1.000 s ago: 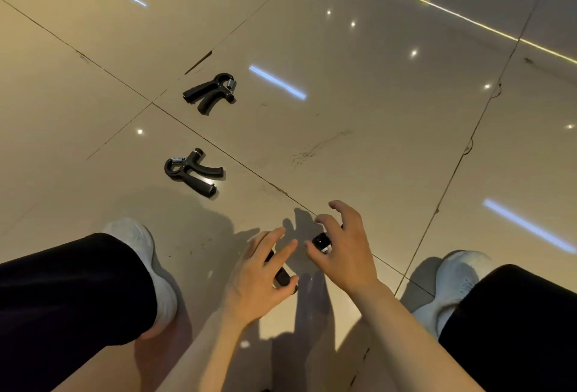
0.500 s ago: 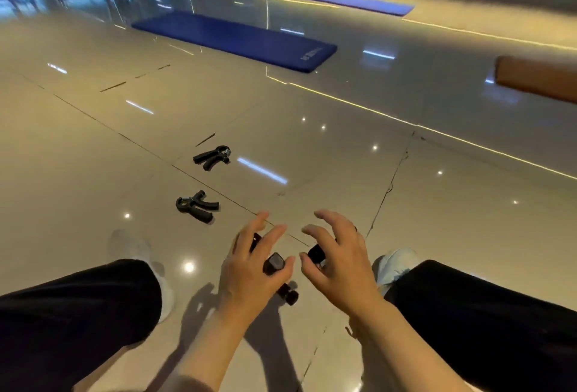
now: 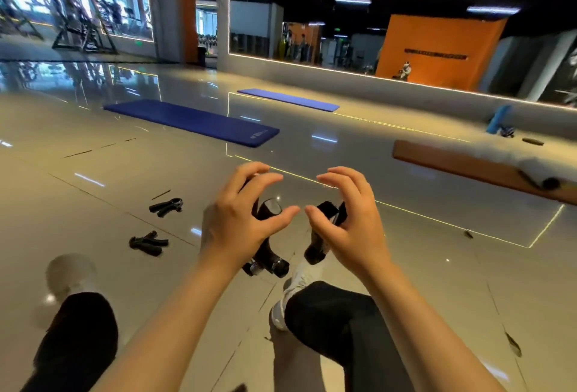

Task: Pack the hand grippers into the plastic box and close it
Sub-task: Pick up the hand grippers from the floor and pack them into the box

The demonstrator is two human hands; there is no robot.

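Black hand grippers are the only task things in sight; no plastic box shows in the head view. The left hand (image 3: 240, 223) is curled around a black hand gripper (image 3: 265, 245), whose handles run from under the palm down to blunt ends near the white shoe (image 3: 299, 282); the palm hides most of it, and the fingers arch loosely above, so how firmly it is held is hard to judge. The right hand (image 3: 346, 223) is curled around a second black gripper (image 3: 327, 213), seen only as a dark block between thumb and fingers and a stub below the palm. Thumb tips of both hands nearly meet, with a narrow gap between them.

On the glossy beige floor (image 3: 406, 282), towards its left side, two more hand grippers lie apart from each other: the farther one (image 3: 166, 206) and the nearer one (image 3: 148, 242). Both are small and soft with blur.

Black trouser legs (image 3: 337, 323) are cut off by the bottom edge, and the left foot is a smeared pale shape. Beyond the hands lie two blue mats (image 3: 193, 121), and a brown board (image 3: 468, 163) runs off the right edge, its far end blurred. Mirrors and gym frames at the back are too smeared to read.
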